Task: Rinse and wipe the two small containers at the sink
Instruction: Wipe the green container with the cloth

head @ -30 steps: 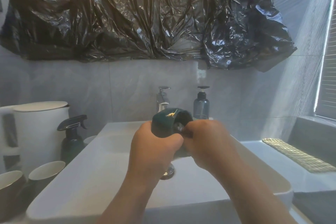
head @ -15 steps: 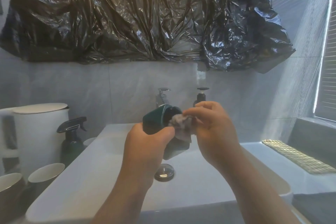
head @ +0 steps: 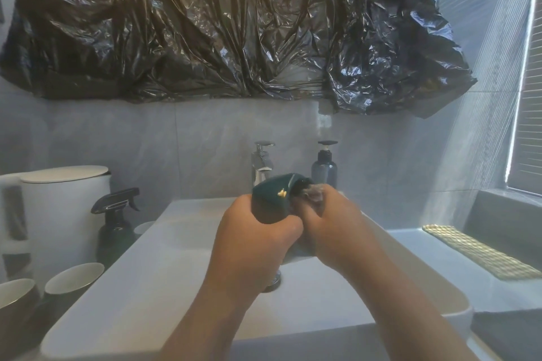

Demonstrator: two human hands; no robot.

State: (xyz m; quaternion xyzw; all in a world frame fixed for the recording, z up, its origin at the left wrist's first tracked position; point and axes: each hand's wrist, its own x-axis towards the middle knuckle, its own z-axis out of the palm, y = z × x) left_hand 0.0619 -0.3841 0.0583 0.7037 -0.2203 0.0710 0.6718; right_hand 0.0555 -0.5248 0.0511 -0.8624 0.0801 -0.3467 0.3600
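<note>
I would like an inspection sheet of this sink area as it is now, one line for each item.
Surface: white sink; drain partly hidden behind the left wrist.
Job's things: dark green container with a gold mark, held above the basin; grey cloth pushed into its mouth.
Clutter: black spray bottle, white kettle and two cups left of the sink; pump bottle beside the faucet.
Hands: left hand grips the container; right hand holds the cloth.
Cables: nothing seen.
Surroundings: black plastic sheet on the tiled wall; woven mat and window blind at right.

left hand (head: 258, 240) gripping green container (head: 271, 199), right hand (head: 328, 226) pressing cloth (head: 315, 193) inside
</note>
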